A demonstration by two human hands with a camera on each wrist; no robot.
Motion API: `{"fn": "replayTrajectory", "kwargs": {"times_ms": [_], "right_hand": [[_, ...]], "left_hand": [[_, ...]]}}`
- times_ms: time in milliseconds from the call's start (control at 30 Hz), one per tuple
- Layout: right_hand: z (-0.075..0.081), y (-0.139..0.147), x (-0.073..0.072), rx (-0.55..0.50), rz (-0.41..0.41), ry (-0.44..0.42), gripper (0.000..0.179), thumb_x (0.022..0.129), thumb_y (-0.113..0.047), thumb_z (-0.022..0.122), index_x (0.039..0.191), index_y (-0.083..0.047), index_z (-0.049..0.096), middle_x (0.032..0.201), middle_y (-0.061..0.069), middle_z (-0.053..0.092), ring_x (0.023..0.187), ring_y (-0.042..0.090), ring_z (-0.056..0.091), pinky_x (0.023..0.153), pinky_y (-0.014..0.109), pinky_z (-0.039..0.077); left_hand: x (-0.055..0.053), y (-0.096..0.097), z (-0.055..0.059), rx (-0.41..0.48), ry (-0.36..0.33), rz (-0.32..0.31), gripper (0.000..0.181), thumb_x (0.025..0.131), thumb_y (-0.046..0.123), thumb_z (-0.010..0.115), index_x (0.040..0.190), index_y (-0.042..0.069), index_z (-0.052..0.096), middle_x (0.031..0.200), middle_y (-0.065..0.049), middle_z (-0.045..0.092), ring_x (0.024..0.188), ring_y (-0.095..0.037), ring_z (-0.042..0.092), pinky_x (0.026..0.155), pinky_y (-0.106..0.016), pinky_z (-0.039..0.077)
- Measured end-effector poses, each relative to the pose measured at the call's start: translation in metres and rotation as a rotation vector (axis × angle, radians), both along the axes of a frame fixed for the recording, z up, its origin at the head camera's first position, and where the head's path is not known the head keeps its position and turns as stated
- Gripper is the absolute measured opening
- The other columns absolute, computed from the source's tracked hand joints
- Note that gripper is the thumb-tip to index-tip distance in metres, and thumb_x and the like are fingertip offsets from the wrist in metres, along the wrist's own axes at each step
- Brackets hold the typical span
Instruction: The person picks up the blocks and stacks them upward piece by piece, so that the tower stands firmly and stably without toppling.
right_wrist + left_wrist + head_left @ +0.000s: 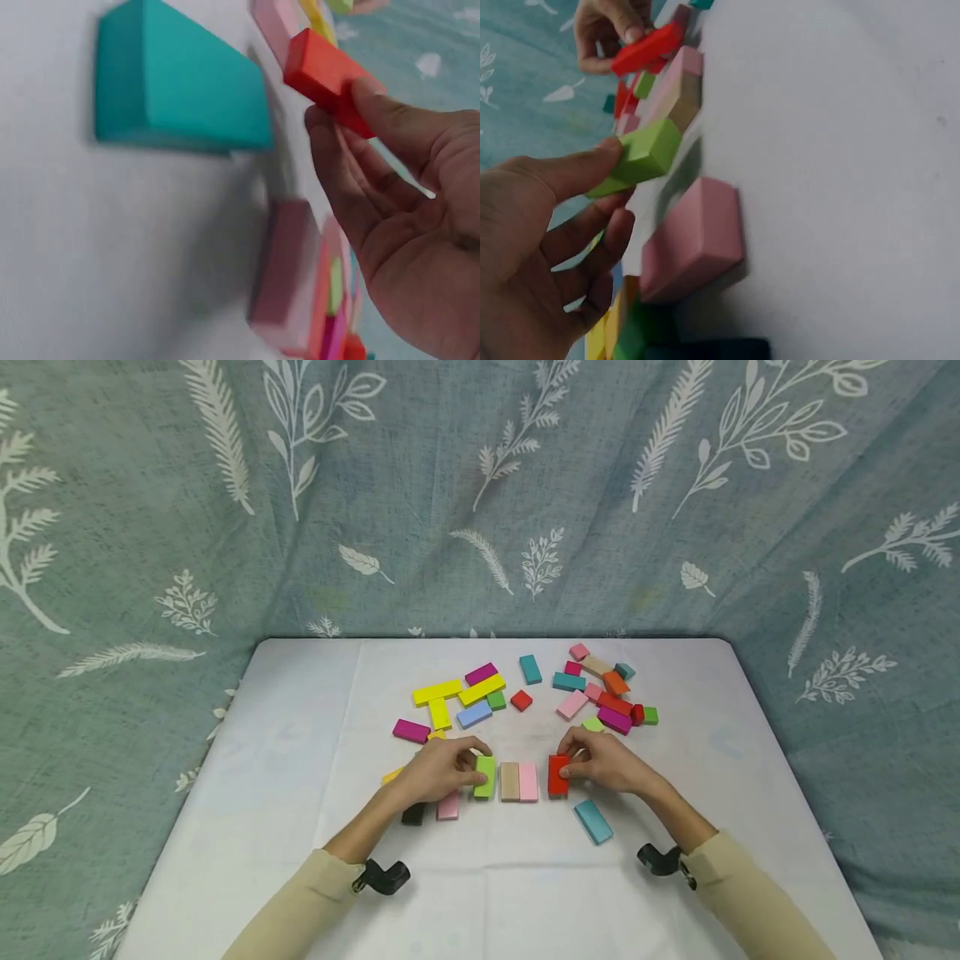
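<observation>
On either side of a tan block (pixel 510 782) and a pink block (pixel 528 782), set touching on the white table (pixel 450 902): pinching a light green block (pixel 486 778) between thumb and fingers of the left hand (pixel 438 768), and likewise a red block (pixel 557 777) with the right hand (pixel 606 762). Judging by the wrist views, holding both apparently clear of the table. From the head view, near the pair, with a narrow gap showing on each side. Best, by judgement, to grip lightly at outer side and far end, leaving inward sides free of fingers; to hold both level and square to the pair. Advisable to mind a teal block (pixel 593 822) nearer the right forearm and a second pink block (pixel 447 806) just beside the left hand.
</observation>
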State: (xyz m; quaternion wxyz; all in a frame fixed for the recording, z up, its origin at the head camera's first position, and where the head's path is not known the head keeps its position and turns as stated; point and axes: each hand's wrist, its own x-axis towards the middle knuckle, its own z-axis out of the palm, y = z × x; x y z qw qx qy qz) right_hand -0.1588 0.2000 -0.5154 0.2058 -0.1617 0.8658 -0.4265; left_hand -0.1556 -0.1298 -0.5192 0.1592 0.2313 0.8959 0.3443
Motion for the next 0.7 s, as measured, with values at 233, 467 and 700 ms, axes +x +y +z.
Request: {"fn": "replayTrajectory", "kwargs": {"times_ms": [233,467,700], "right_hand": [[-0.009,-0.021,0.003,0.123,-0.028,0.012,0.021,0.086,-0.021,0.082,0.102,-0.021,0.069,0.098,-0.006,0.066,0.092,0.016,0.062,0.080,0.032,0.054],[-0.008,-0.029,0.005,0.171,-0.066,0.040,0.021,0.085,-0.023,0.082,0.105,-0.020,0.074,0.098,-0.006,0.067,0.090,0.016,0.059,0.075,0.030,0.052],[-0.010,-0.031,0.003,0.221,-0.062,0.049,0.023,0.083,-0.026,0.084,0.105,-0.020,0.077,0.102,-0.007,0.065,0.100,0.016,0.056,0.081,0.034,0.051]], "left_hand": [[0.001,0.012,-0.005,-0.179,0.134,-0.027,0.036,0.087,0.041,0.078,0.119,0.026,0.072,0.094,0.010,0.071,0.088,-0.010,0.057,0.078,-0.031,0.046],[0.000,0.016,-0.013,-0.284,0.251,-0.040,0.039,0.087,0.049,0.076,0.119,0.027,0.074,0.107,0.006,0.067,0.096,-0.014,0.047,0.079,-0.032,0.039],[0.000,0.017,-0.015,-0.299,0.259,-0.056,0.040,0.087,0.049,0.076,0.120,0.027,0.075,0.112,0.005,0.068,0.094,-0.014,0.047,0.077,-0.031,0.038]]}}
